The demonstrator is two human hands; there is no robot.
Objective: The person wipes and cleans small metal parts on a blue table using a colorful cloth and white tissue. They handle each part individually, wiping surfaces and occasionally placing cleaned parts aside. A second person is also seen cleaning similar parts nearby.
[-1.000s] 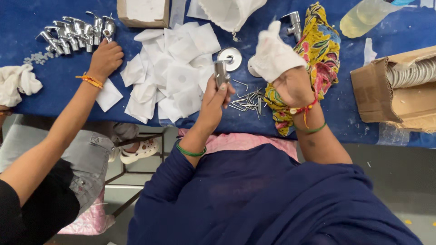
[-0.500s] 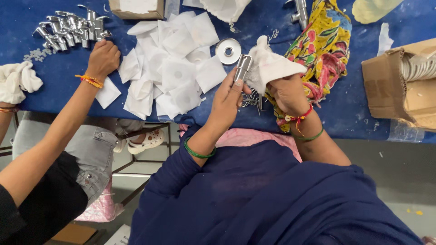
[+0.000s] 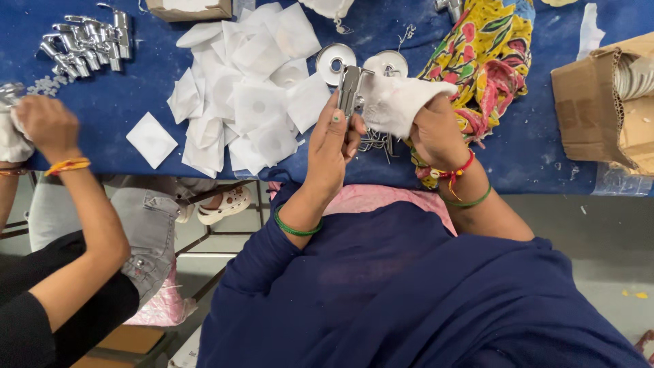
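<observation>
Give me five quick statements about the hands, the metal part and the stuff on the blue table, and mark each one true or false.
1. The left hand holds a shiny metal fitting. True.
2. The right hand holds a white cloth against the fitting. True.
3. The white paper squares are stacked inside the cardboard box. False: they lie loose on the blue table, left of the fitting.
4. Two round metal discs lie on the table just beyond the fitting. True.
5. The co-worker's hand at the left edge rests on the pile of chrome taps. False: it is nearer the table's edge, apart from the taps, at a white cloth.
</observation>
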